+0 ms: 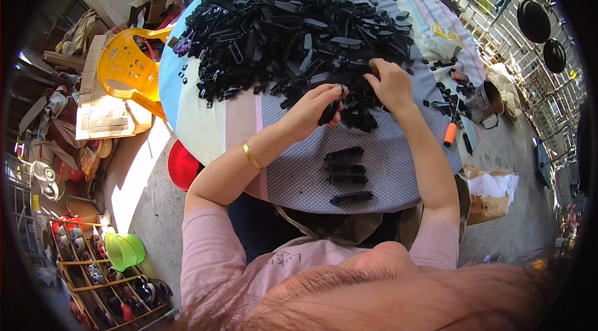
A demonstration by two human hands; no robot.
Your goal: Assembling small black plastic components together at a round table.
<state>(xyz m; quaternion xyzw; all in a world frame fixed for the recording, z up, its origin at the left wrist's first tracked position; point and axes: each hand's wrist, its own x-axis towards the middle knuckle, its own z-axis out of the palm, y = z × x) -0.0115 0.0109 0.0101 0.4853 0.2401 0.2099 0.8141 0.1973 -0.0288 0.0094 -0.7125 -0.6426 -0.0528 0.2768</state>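
Observation:
A large heap of small black plastic parts [280,26] covers the far half of the round table. My left hand [311,110] is at the near edge of the heap, its fingers wrapped round a dark black plastic part [327,115] that shows below the palm. To its right, my right hand [392,85] reaches into the heap with thumb and fingers curled together; what they hold, if anything, is too small to tell. Several long black plastic pieces [346,169] lie in a loose stack of rows on the dotted cloth between my forearms.
Right of my right arm lie an orange-handled tool [450,135], scattered black bits [442,107] and a metal mug [488,104] on its side. A crumpled plastic bag [443,41] sits farther back. Left of the table stand a yellow chair [128,66] and a red basin [182,166].

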